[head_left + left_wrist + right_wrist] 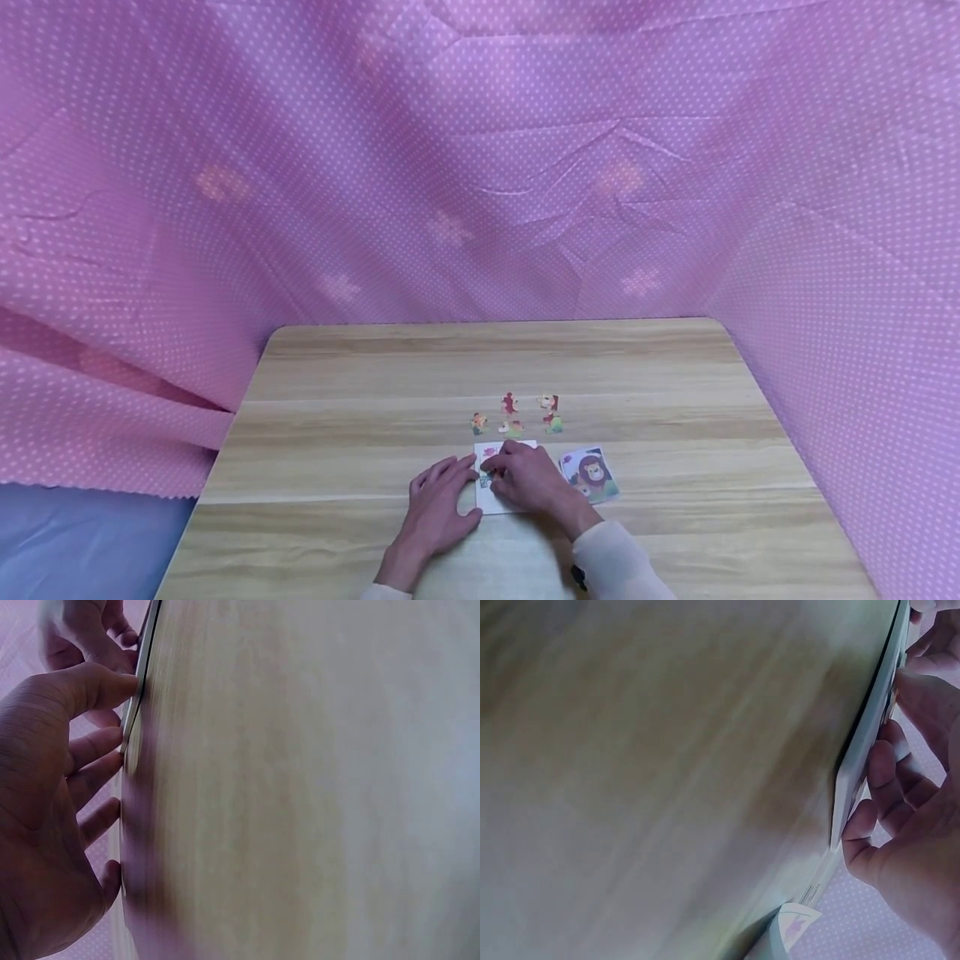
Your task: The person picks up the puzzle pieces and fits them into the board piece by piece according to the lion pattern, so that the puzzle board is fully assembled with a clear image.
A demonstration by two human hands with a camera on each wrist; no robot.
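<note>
A white puzzle board (491, 502) lies flat on the table, with a pink picture and small coloured puzzle pieces (484, 481) on its left part. My left hand (438, 510) rests at the board's left side, fingers spread and loosely bent, thumb (112, 688) at the edge. Over the board, my right hand (528, 477) has its fingers curled down, thumb and fingertips at a jigsaw piece mostly hidden under them. In the right wrist view the other curled fingers (883, 761) touch the board's surface.
Several loose jigsaw pieces (510, 403) lie in two rows beyond the board. A stack of picture cards with a lion on top (592, 472) sits right of it. Pink dotted cloth (480, 167) hangs around the wooden table (337, 375).
</note>
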